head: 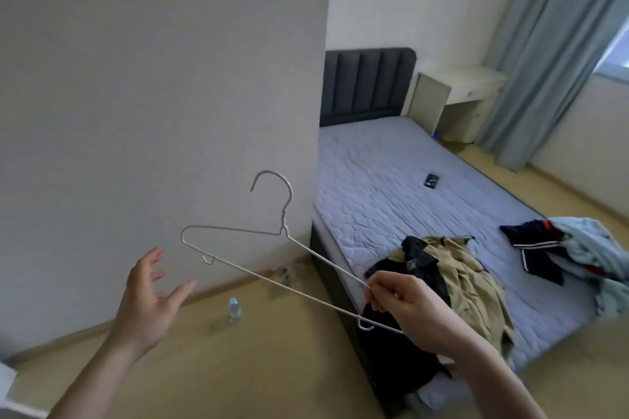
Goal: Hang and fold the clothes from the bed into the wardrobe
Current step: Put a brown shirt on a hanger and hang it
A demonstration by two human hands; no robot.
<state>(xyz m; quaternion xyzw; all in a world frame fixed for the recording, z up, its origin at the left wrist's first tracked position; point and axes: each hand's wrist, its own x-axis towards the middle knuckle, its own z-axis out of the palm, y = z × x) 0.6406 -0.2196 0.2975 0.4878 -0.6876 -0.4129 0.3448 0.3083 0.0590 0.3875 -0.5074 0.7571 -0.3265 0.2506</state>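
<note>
A thin white wire hanger (238,241) is pinched at one shoulder end by the right hand (405,309), fingers curled round the wire; the curved hook is tilted up and to the left. The left hand (149,296) is held apart from it, palm open, fingers spread and relaxed, nothing touched. On the bed (391,194), a quilted pale lilac mattress is seen below a ribbed dark headboard (366,85). Crumpled clothes are heaped at the near edge: a khaki shirt (469,282) over dark fabric (394,350). A second rumpled pile (565,248), navy and light blue, is lying further right. A small dark object (432,180) is lying mid-mattress. A clear bottle (234,309) is stood on the floor.
</note>
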